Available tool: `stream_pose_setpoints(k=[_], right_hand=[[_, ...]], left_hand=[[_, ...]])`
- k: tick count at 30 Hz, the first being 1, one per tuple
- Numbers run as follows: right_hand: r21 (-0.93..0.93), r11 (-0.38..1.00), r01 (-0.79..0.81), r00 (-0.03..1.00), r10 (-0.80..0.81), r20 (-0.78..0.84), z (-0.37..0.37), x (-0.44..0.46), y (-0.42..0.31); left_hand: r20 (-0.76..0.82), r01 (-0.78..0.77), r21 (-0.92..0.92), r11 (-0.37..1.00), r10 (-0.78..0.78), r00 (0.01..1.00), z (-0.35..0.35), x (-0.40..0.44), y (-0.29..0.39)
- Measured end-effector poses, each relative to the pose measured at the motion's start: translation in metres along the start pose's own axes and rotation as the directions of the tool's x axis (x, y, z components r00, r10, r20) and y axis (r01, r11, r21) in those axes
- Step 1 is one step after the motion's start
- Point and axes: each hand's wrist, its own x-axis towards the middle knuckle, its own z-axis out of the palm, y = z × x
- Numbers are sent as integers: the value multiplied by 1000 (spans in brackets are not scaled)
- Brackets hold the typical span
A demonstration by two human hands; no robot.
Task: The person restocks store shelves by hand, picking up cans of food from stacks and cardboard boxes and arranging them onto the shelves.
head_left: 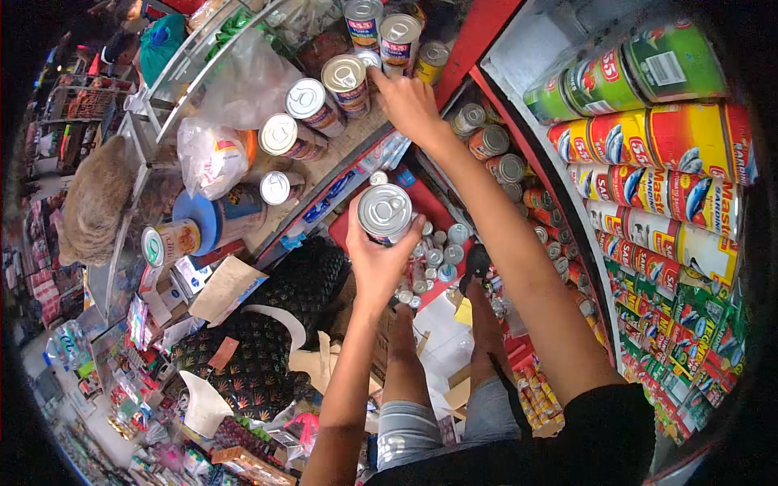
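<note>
My left hand (pixel 375 259) is wrapped round an upright can (pixel 386 212) with a silver pull-tab lid, held in front of the counter. My right hand (pixel 409 101) reaches over the counter, its fingers on a small silver-lidded can (pixel 369 59) that is partly hidden behind them. Close by stand a gold-lidded can (pixel 347 81) and two labelled tuna cans, one (pixel 399 40) behind my fingers and another (pixel 362 23) farther back. A yellow can (pixel 432 61) is right of my hand. More silver-lidded cans (pixel 308 101) line the counter toward the left.
Shelves on the right hold stacked sardine cans (pixel 648 138) and green pouches (pixel 673 324). Below my hands, several small cans (pixel 438 257) sit on a red surface. A plastic bag (pixel 212 155), a blue lid (pixel 196 223) and a cardboard piece (pixel 227 290) are at left.
</note>
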Motion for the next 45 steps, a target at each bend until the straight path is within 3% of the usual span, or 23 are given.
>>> stream_pose_setpoints(k=[5,13,19,21,22,25,29,30,31,33,35,36,38,39,41,43,44,45], right_hand=[[36,999,-28,999,27,36,6,16,2],[158,986,-55,993,38,109,-8,35,-2],[275,959,70,998,-68,-18,-15,51,-6],[272,960,58,995,-34,-94,-16,55,-8],[272,950,155,973,-99,-209,-20,54,-9],[295,943,155,976,-100,-191,-35,62,-12],[316,927,205,949,-108,-297,-62,72,-31],[611,784,106,994,-60,-96,-83,70,-33],[615,782,103,994,-57,-93,-97,68,-39],[419,888,188,969,-98,-227,-116,64,-48],[439,835,332,900,-141,-412,-138,51,-57],[541,782,309,917,-94,-388,-153,41,-63],[634,770,70,994,3,-114,-196,12,-78],[581,800,149,987,-84,-138,-199,-1,-71],[529,816,233,972,-181,-149,-205,-28,-67],[534,842,82,974,-180,134,-217,-53,-76],[538,839,87,972,-190,140,-219,-64,-79],[582,813,-15,914,-225,339,-219,-75,-82]], left_hand=[[22,56,-17,998,-55,998,-2,-1,-5],[5,-60,35,998,60,998,-4,13,-2],[4,-57,40,998,57,998,-8,11,7],[-3,-64,51,997,64,998,-11,8,7],[6,-36,26,999,35,999,-12,7,9],[-1,-3,-19,1000,3,1000,-15,4,11],[-21,-1,-15,1000,1,1000,-21,3,16],[-20,-10,-32,999,9,1000,-22,3,17],[-21,-6,-28,1000,6,1000,-24,3,16],[-5,10,-32,999,-10,1000,-31,2,12],[8,58,-48,997,-58,998,-41,0,5],[19,37,-177,984,-34,999,-47,-3,5],[34,-22,-474,880,43,998,-52,-2,-5],[139,-25,-496,868,108,984,-55,0,1],[83,-133,-608,783,229,970,-53,8,16],[110,-133,-610,781,250,962,-59,7,24],[203,-78,-658,749,276,939,-64,6,24],[292,23,-697,717,255,922,-72,2,18]])
